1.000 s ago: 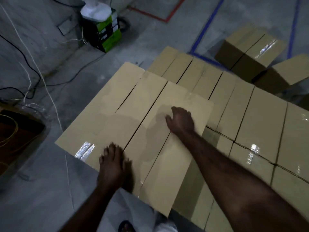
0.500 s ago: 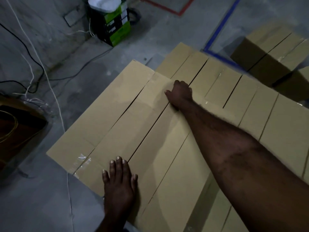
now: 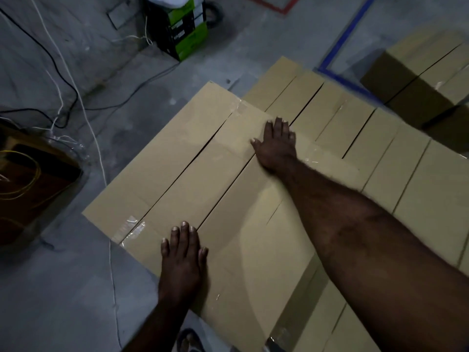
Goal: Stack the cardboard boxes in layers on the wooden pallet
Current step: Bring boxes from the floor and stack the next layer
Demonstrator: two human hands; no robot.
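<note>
Concrete floor (image 3: 76, 288); bottom box layer (image 3: 396, 158) looks complete, left hand (image 3: 181, 255) and right hand (image 3: 276, 146) press flat, holding nothing, on layer 2 boxes (image 3: 203, 174); spare boxes (image 3: 421, 77) wait upper right.

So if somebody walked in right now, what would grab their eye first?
Two bare arms stretch over the upper cardboard boxes in the middle, the left hand flat on the near edge and the right hand flat near the far edge. Under them a lower layer of boxes spreads to the right. At the top, a green and black carton stands on the grey floor.
</note>
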